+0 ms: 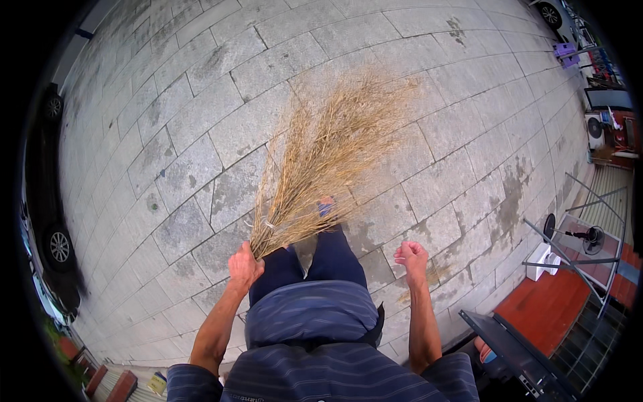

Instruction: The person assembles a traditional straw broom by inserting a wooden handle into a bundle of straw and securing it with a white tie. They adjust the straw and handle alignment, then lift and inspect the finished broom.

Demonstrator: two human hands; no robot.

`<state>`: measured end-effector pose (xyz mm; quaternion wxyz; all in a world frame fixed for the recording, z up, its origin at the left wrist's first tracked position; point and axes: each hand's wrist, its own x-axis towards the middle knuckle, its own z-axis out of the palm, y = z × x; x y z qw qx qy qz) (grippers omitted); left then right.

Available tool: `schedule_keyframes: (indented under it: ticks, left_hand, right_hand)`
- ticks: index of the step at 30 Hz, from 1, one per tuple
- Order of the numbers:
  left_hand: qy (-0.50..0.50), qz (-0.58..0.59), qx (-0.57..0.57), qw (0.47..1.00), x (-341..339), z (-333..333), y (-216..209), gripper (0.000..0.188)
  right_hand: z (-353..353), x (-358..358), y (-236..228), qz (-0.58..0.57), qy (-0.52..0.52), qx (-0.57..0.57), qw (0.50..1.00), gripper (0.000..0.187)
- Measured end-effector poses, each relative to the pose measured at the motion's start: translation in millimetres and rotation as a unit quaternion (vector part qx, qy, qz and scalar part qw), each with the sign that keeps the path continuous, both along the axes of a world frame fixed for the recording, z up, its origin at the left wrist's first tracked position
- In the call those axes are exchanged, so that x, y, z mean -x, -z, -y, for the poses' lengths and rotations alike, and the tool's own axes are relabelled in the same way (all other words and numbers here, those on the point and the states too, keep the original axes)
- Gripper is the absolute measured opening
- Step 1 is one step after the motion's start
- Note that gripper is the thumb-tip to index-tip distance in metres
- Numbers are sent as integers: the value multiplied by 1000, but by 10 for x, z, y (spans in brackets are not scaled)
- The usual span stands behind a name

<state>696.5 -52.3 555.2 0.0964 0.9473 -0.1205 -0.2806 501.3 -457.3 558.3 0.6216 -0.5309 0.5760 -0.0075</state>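
My left hand point(246, 264) is closed round the narrow base of a bundle of dry straw-coloured stalks point(328, 144), like a broom head. A white tie point(269, 224) circles the stalks just above that grip. From there the stalks fan out forward and to the right over the paving, in front of my legs. To the right, apart from the bundle, my right hand point(411, 257) hangs in the air with its fingers curled in. Whether anything small lies inside those fingers is hidden.
Grey stone paving point(221, 87) spreads all round. A dark car point(53, 201) stands at the left. At the right are a metal frame point(576, 264), a black fan point(592, 239), a white box-shaped thing point(541, 261) and a reddish-brown board point(542, 311). A purple object point(566, 55) sits farther off.
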Motion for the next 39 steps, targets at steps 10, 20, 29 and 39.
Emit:
schedule_keyframes:
  ticks: [10, 20, 29, 39]
  left_hand:
    - [36, 49, 27, 998, -526, -505, -59, 39]
    - [28, 60, 116, 991, -558, -1090, -85, 53]
    - [43, 79, 135, 987, -415, -1245, -321, 50]
    - [49, 77, 127, 988, -231, -1146, -359, 40]
  right_hand:
    - [-328, -789, -224, 24, -29, 45, 998, 15]
    - [-1075, -1727, -551, 142, -115, 195, 964, 10]
    - [-891, -2762, -977, 190, -161, 229, 941, 17]
    - [-557, -2805, -716, 145, -92, 287, 942, 19]
